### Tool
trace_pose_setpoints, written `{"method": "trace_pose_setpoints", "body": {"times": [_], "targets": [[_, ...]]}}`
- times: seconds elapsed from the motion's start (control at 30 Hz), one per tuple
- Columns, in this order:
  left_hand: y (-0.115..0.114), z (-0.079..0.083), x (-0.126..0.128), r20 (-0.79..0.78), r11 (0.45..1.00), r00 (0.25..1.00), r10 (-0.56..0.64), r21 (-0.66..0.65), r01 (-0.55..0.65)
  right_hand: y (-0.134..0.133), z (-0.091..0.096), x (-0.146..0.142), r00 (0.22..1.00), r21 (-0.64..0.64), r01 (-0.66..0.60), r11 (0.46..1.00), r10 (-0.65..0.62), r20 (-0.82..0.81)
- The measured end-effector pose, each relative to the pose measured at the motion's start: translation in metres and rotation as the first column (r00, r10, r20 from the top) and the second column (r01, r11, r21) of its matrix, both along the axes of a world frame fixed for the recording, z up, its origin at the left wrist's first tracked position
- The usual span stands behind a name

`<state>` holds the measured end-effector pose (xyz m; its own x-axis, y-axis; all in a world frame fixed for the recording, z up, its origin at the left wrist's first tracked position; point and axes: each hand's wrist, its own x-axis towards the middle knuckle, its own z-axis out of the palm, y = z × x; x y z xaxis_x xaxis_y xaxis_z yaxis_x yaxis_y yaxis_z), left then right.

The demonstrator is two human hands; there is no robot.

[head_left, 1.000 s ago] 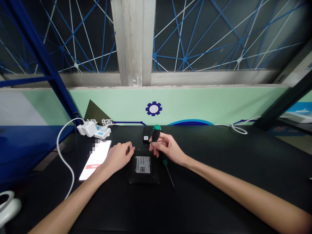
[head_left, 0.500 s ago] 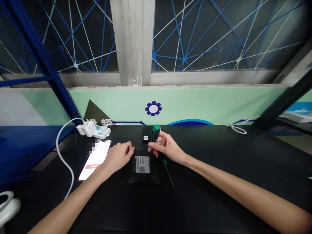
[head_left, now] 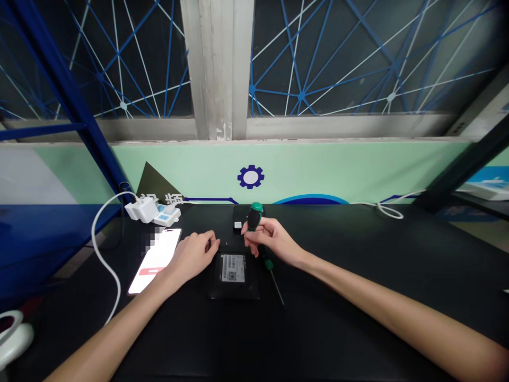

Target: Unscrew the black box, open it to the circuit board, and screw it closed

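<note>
My right hand (head_left: 274,239) is closed around the green and black handle of a screwdriver (head_left: 255,216). The tool stands nearly upright over the far right corner of a flat black device (head_left: 250,292), its tip hidden by my fingers. A white printed label (head_left: 233,268) is on top of this device. My left hand (head_left: 196,249) rests by the device's far left corner with its fingers curled; what they grip, if anything, is hidden. A second screwdriver (head_left: 275,281) with a green collar lies along the device's right side, its handle partly under my right hand.
Behind my right hand sits a small black box (head_left: 238,216) with a white sticker. A lit phone (head_left: 159,260) lies partly under my left forearm. A power strip (head_left: 167,215) with a white charger (head_left: 145,209) and cable is at the back left of the black table (head_left: 358,276).
The screwdriver's handle has shifted very slightly right, and the fingers of my right hand have moved a little on it. My left hand and the black device have stayed put.
</note>
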<state>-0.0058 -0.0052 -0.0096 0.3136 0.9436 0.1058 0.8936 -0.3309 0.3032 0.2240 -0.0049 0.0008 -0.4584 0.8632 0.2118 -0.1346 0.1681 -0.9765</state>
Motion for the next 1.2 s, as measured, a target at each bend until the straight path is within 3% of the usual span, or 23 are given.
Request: {"method": "trace_pose_setpoints", "body": {"times": [0.83,1.2], "targets": [[0.0004,-0.0014,-0.0005,0.002,1.000,1.000,-0.010,0.010,0.010,0.0028,-0.0044,0.0008,0.997,-0.045,-0.027,0.999,0.024,-0.070],[0.0000,-0.0001,-0.0005,0.004,1.000,1.000,-0.005,0.000,0.005,0.0024,-0.0023,0.0021,1.000,-0.045,-0.005,0.999,0.004,-0.010]]}}
